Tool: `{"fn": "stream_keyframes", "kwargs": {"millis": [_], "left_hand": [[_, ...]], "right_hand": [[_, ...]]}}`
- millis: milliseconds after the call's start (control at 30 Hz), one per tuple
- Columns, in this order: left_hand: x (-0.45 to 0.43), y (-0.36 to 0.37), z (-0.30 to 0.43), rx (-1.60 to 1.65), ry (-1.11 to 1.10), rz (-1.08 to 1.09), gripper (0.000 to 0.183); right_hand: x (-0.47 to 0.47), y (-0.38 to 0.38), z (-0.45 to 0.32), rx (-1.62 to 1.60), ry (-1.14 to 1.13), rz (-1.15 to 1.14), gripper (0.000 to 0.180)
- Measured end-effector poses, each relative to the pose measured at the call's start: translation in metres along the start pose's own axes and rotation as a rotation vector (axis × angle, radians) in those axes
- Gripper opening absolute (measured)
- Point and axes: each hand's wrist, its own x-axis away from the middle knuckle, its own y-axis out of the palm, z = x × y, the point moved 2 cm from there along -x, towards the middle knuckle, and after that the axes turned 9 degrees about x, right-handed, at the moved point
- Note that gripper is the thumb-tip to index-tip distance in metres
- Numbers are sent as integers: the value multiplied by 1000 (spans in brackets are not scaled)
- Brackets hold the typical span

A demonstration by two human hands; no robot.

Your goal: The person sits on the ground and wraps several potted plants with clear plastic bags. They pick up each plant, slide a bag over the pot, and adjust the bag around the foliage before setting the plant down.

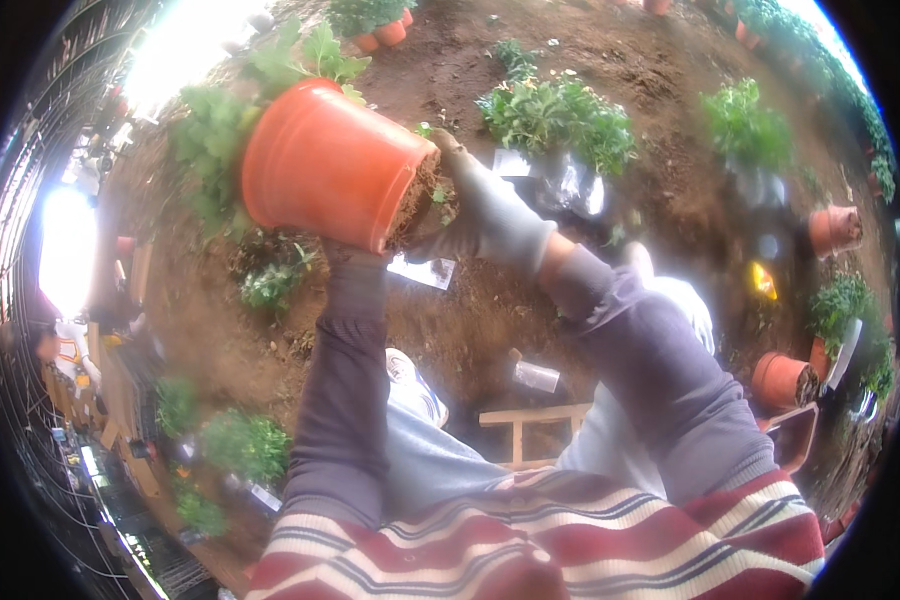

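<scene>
An orange plastic flowerpot is held up tilted on its side before me, a leafy green plant showing past its far left end. Brown soil shows at the pot's right end. My right hand, in a pale glove with a dark, soiled palm, reaches to that soil end; its fingertips are partly hidden, so its grip cannot be made out. Beneath the pot, my left hand supports it and is mostly hidden by it. A white printed slip lies on the ground just below the hands.
Flowering plants in clear wrap stand ahead on bare soil. Orange pots lie at the right, near more greenery. A small wooden frame is between my legs. Leafy plants stand lower left; a person is at the far left.
</scene>
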Motion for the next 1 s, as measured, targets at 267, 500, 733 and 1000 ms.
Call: {"fn": "stream_keyframes", "kwargs": {"millis": [267, 500, 733, 1000], "left_hand": [[-4, 9, -4, -23, -1, 14, 55], [45, 38, 13, -270, -295, 1, 54], [48, 61, 37, -220, -263, -154, 95], [59, 63, 32, -135, -231, -62, 89]], "right_hand": [[-20, -41, -21, -594, 38, -275, 123], [-2, -23, -30, -651, 396, -201, 97], [18, -23, -38, -1429, 641, -34, 72], [10, -5, -28, -1048, 392, -60, 73]]}}
